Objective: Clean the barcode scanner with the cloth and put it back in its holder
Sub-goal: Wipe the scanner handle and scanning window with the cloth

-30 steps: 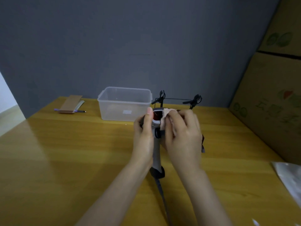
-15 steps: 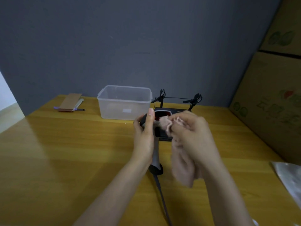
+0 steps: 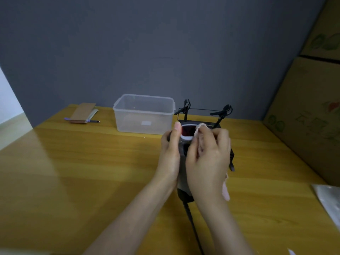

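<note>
Just right of the frame's centre, the left hand (image 3: 170, 153) grips the scanner (image 3: 186, 134) upright by its handle, red window facing the camera. Beside it, the right hand (image 3: 207, 159) pinches the pink cloth (image 3: 199, 128) against the window's right edge. Behind them stands the black holder (image 3: 202, 115), beside a clear plastic box (image 3: 144, 114) on the wooden table (image 3: 73, 172).

It looks like a storeroom or packing room. Big cardboard boxes (image 3: 311, 107) are stacked on the right. A wooden table (image 3: 73, 172) stands by a plain grey wall (image 3: 147, 43). A clear plastic tub (image 3: 144, 115) sits far back.
</note>
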